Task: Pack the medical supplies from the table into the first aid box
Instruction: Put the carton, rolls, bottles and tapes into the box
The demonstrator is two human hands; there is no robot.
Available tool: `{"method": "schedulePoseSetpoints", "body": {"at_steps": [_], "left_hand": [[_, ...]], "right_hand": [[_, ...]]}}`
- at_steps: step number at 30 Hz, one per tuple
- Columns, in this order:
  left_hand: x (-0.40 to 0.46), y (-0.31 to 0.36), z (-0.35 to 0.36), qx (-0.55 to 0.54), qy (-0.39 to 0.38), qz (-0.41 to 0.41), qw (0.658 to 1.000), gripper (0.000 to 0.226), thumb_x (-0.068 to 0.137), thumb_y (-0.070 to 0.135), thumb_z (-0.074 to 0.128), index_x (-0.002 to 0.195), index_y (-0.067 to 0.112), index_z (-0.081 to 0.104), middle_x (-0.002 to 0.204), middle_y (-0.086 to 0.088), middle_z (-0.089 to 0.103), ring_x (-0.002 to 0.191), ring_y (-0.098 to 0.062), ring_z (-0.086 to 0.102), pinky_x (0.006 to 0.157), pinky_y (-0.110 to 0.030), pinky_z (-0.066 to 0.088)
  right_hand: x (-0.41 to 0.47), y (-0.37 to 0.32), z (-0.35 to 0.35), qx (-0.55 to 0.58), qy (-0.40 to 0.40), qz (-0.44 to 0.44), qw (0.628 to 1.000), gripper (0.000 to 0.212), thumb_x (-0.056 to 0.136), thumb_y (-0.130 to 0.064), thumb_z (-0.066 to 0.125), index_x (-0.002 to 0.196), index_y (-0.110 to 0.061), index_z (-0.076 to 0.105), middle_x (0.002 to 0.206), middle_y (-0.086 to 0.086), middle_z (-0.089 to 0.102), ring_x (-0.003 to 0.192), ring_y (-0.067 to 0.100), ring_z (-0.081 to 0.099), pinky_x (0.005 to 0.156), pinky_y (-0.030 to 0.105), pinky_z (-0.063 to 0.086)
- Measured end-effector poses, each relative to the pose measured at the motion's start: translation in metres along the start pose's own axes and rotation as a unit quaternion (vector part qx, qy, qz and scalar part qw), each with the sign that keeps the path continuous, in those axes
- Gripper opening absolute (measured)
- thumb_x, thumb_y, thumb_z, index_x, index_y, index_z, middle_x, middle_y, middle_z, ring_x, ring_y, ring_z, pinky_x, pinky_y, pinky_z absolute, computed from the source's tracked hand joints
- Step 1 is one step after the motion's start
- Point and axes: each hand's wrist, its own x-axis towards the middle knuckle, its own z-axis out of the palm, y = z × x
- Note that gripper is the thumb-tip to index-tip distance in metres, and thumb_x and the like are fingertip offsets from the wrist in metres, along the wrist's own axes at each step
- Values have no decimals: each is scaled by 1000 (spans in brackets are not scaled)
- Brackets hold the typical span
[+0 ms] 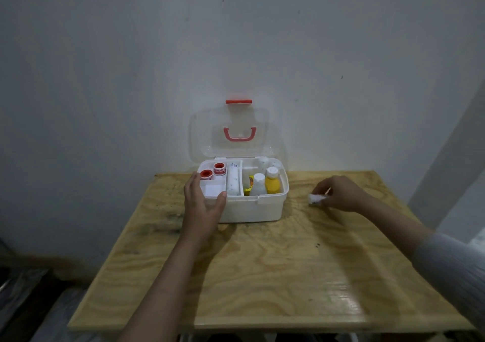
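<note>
A white first aid box stands open at the far middle of the table, its clear lid raised against the wall. Inside are two red-and-white tape rolls, a white bandage roll, a white bottle and a yellow bottle. My left hand grips the box's front left corner, thumb on the rim. To the right of the box, my right hand pinches a small white item that rests on the table.
The plywood table has its far edge against a white wall. Dark floor and plastic sheeting lie beyond the left edge. A grey sleeve covers my right forearm.
</note>
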Motion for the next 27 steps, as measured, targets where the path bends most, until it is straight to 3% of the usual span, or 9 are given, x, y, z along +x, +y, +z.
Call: {"method": "schedulePoseSetpoints", "body": {"at_steps": [3, 8, 13, 18, 22, 27], "left_hand": [[0, 0, 0, -7, 2, -2, 1000, 74, 84, 38, 62, 143, 31, 18, 151, 6, 18, 135, -18, 29, 102, -38, 44], [1, -1, 0, -19, 0, -13, 1000, 77, 81, 42, 65, 143, 35, 19, 151, 9, 18, 135, -17, 30, 99, -39, 46], [1, 0, -5, -14, -10, -19, 1000, 83, 75, 51, 67, 141, 40, 18, 151, 10, 22, 135, -19, 32, 99, -45, 47], [4, 1, -18, 19, -43, -20, 999, 91, 68, 67, 62, 141, 41, 16, 152, 6, 25, 135, -22, 34, 98, -50, 47], [6, -1, -33, 26, -77, -17, 997, 80, 72, 69, 56, 140, 38, 27, 149, 5, 36, 131, -22, 41, 98, -46, 47], [13, 2, -50, 52, -86, -2, 995, 66, 80, 50, 61, 138, 29, 41, 143, 3, 46, 127, -19, 45, 95, -35, 44]], "right_hand": [[-2, -12, -17, 42, 56, -25, 997, 17, 69, -23, 80, 81, -17, 70, 84, -2, 72, 74, 14, 62, 64, 21, 48], [-10, -57, -54, 101, 129, -71, 984, 18, 67, -23, 81, 78, -16, 68, 80, -5, 70, 75, 13, 67, 69, 31, 56], [-14, -120, -68, 113, 101, -147, 978, 20, 67, -20, 82, 82, -15, 70, 81, -5, 69, 77, 13, 66, 70, 26, 57], [-3, -178, -47, 72, 52, -222, 971, 21, 71, -19, 79, 88, -13, 69, 86, -3, 67, 74, 5, 61, 64, 9, 50], [15, -205, -20, 43, 13, -242, 969, 22, 75, -15, 76, 95, -8, 70, 95, 4, 71, 76, 9, 60, 63, 8, 45], [30, -222, 9, 2, -9, -241, 970, 24, 76, -16, 74, 99, -7, 71, 98, 9, 72, 78, 14, 61, 67, 16, 44]]}}
